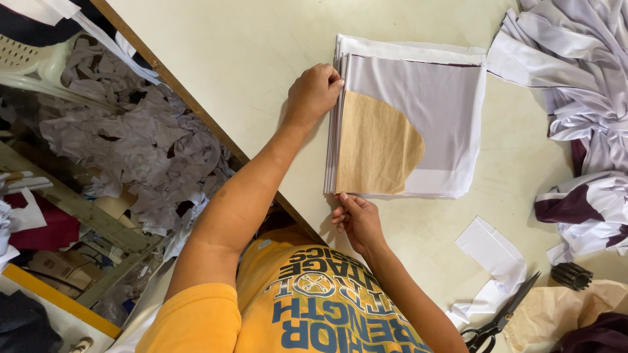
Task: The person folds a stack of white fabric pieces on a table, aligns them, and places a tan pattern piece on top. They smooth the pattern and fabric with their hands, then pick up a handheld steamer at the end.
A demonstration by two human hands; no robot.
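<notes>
A stack of white fabric pieces (pixel 432 98) lies squared up on the pale table (pixel 248 59). A tan paper pattern (pixel 376 147) with one rounded side rests on top of it. My left hand (pixel 314 91) is closed over the stack's upper left corner, fingers curled around the layered edge. At the lower left corner, my right hand (pixel 356 219) pinches the stack with its fingertips. Both forearms reach out from my orange shirt at the bottom.
Black scissors (pixel 498 320) lie at the lower right, beside a white fabric strip (pixel 494 258), crumpled tan paper (pixel 556 310) and a black ribbed cylinder (pixel 571 275). White and maroon cloth (pixel 575 98) is heaped on the right. Grey fabric scraps (pixel 131 144) cover the floor past the table's edge.
</notes>
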